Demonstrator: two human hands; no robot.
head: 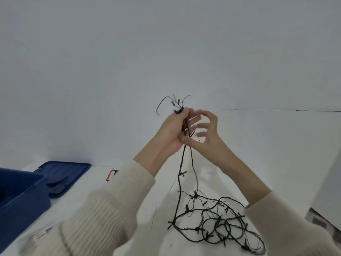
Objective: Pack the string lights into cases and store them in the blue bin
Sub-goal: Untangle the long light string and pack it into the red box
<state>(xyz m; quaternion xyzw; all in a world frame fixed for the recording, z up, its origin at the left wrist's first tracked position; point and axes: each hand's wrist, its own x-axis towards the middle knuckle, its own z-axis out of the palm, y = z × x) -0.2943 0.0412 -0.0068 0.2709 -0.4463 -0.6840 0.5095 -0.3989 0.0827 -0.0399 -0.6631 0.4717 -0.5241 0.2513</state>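
Observation:
A black string of lights [217, 220] lies in a loose tangle on the white table at lower right, and two strands rise from it to my hands. My left hand [173, 130] grips a gathered bunch of the wire, with short ends and small bulbs sticking out above its fingers. My right hand [204, 133] is beside it, thumb and curled fingers around the strand just below the bunch. The blue bin [22, 200] stands at the left edge, only partly in view.
A blue lid [64, 174] lies flat behind the bin. A small red and black object [110, 174] sits on the table near my left sleeve. A white wall stands close behind. A pale upright panel [328, 182] borders the right side.

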